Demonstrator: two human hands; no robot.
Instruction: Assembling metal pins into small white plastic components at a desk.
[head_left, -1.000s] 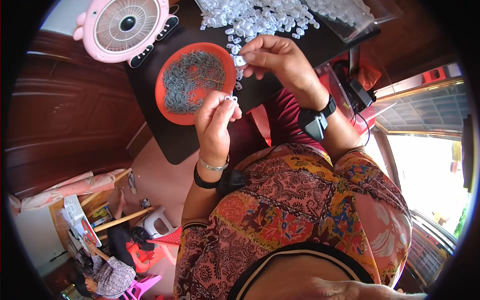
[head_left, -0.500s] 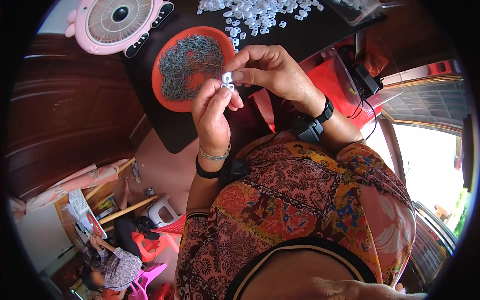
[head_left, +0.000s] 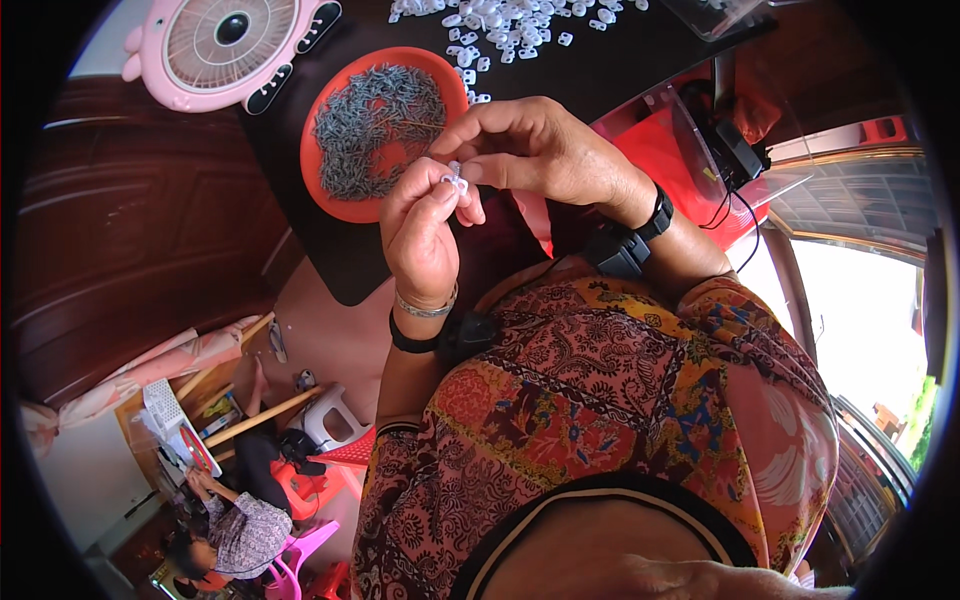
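My left hand (head_left: 422, 235) pinches a small white plastic piece (head_left: 457, 184) between thumb and fingertips. Above it, a second small white piece (head_left: 455, 168) stands nearly edge-on against the first. My right hand (head_left: 545, 150) arches over from the right, its thumb and forefinger closed around this upper piece; the fingertips partly hide the contact. Just beyond both hands, an orange bowl (head_left: 311, 150) on the dark table holds many thin grey screw-like pieces (head_left: 365, 125).
Loose white plastic pieces (head_left: 510, 30) lie heaped at the table's far side. A pink fan (head_left: 225, 45) stands far left. On the right are a clear plastic box (head_left: 690, 130) and a black device with cables (head_left: 740, 155). Another person (head_left: 245, 535) sits at lower left.
The upper white piece has tipped from face-on to nearly edge-on and come down closer to the lower one. My right hand has lowered slightly; a thin brass-coloured rod no longer shows.
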